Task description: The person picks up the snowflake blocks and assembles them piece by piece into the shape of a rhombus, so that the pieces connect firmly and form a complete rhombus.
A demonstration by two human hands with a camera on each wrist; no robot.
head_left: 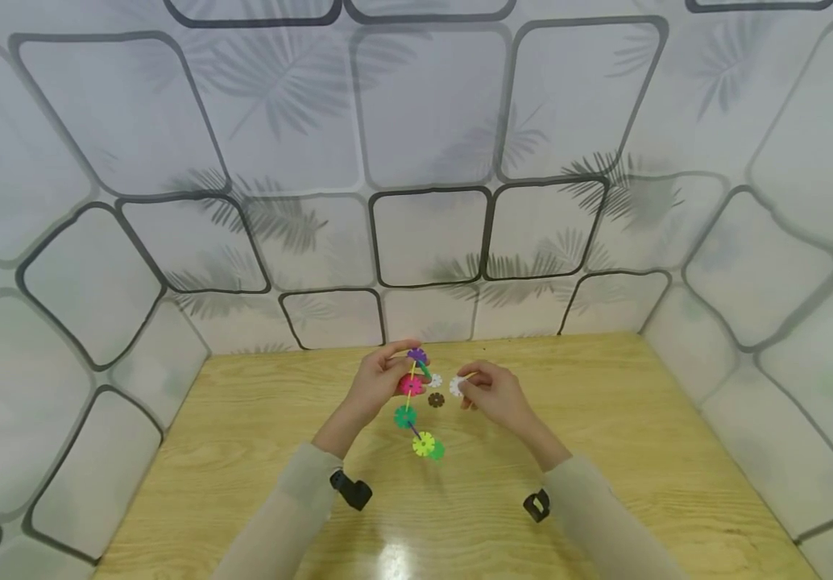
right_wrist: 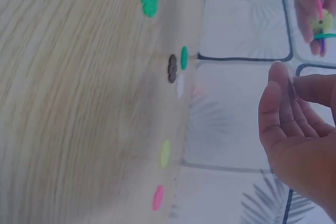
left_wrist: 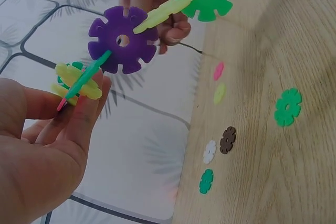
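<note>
My left hand (head_left: 376, 383) holds a linked chain of notched plastic snowflake discs up off the table. In the head view the chain runs down from a purple disc (head_left: 417, 354) through a pink disc (head_left: 411, 386) and a teal disc (head_left: 405, 416) to a yellow-green disc (head_left: 423, 444). The left wrist view shows fingers and thumb pinching a yellow disc (left_wrist: 79, 81) at the near end. To the right, my right hand (head_left: 498, 396) pinches a white snowflake disc (head_left: 456, 387) between thumb and fingertips, apart from the chain. That disc appears edge-on in the right wrist view.
Loose discs lie on the wooden table (head_left: 605, 451): brown (left_wrist: 227, 140), white (left_wrist: 209, 152), teal (left_wrist: 206, 181), green (left_wrist: 288, 107), yellow (left_wrist: 219, 93) and pink (left_wrist: 218, 71). A patterned cloth wall (head_left: 431, 242) encloses the back and sides.
</note>
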